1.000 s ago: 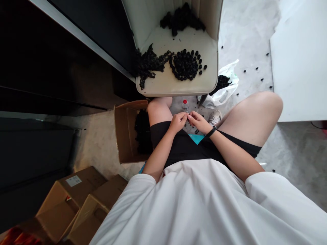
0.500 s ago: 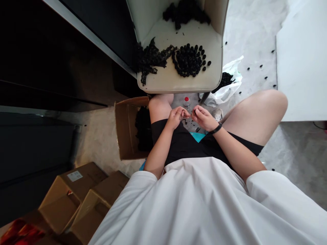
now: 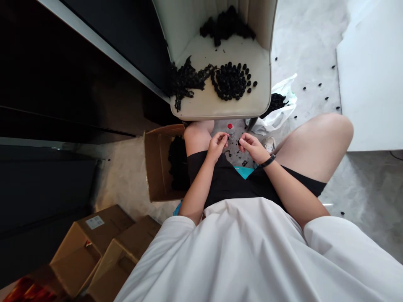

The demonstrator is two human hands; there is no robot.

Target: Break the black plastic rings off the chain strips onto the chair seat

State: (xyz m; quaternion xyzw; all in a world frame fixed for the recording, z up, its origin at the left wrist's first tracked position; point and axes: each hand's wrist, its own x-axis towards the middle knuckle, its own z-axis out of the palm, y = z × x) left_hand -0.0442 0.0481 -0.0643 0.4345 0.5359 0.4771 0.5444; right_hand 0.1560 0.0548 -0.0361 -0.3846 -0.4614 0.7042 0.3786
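I sit with my knees apart, both hands held between them over the floor. My left hand [image 3: 217,145] is closed in a pinch on a small dark piece I cannot make out. A short gap away, my right hand [image 3: 251,147] pinches a small black ring-shaped part. In front of me a cream chair seat [image 3: 204,105] carries a heap of black round parts [image 3: 232,80] and a tangle of black strips [image 3: 185,79]. More black pieces lie at the seat's back [image 3: 226,25].
An open cardboard box [image 3: 157,167] with black pieces stands by my left knee. A white plastic bag [image 3: 278,107] of black parts lies beyond my right knee. A red-capped bottle [image 3: 230,128] stands below the chair. Loose black parts dot the floor. Closed cartons [image 3: 94,243] sit bottom left.
My hands, touching a second ago, have drawn apart, each keeping its pinch. The view shifted slightly.
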